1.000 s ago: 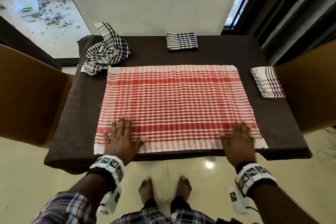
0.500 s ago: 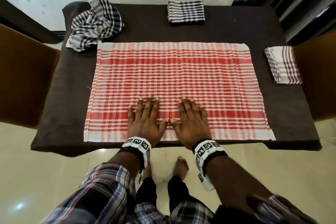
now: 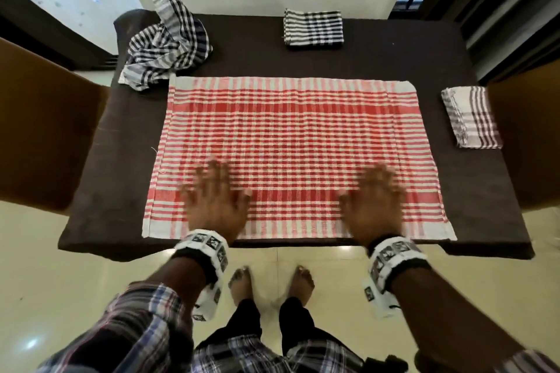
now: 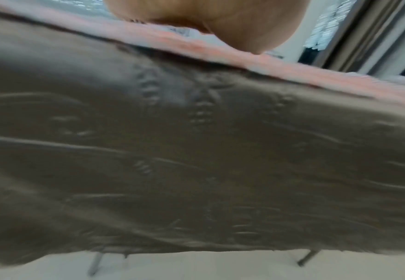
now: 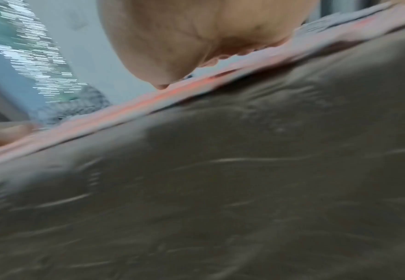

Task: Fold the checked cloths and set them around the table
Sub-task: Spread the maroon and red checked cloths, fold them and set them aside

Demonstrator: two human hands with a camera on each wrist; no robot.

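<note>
A red and white checked cloth (image 3: pixel 291 142) lies spread flat on the dark brown table (image 3: pixel 472 185). My left hand (image 3: pixel 216 197) presses flat on its near left part, fingers straight. My right hand (image 3: pixel 374 201) presses flat on its near right part. Both are blurred by motion. A crumpled black and white checked cloth (image 3: pixel 165 42) sits at the far left corner. A folded black and white cloth (image 3: pixel 313 29) lies at the far edge. A folded brown-striped cloth (image 3: pixel 471 116) lies at the right edge. The wrist views show only the heel of each hand (image 4: pixel 220 22) (image 5: pixel 196 37) on the cloth edge (image 4: pixel 196 43) (image 5: pixel 134 108).
Wooden chair backs stand at the left (image 3: pixel 39 130) and right (image 3: pixel 530 136) of the table. The tablecloth hangs over the near edge (image 4: pixel 196 170). My bare feet (image 3: pixel 269 281) stand on the cream tiled floor below.
From the near corners my hands came together at the cloth's near middle, then slid apart again, left going left and right going right. The cloth stays flat.
</note>
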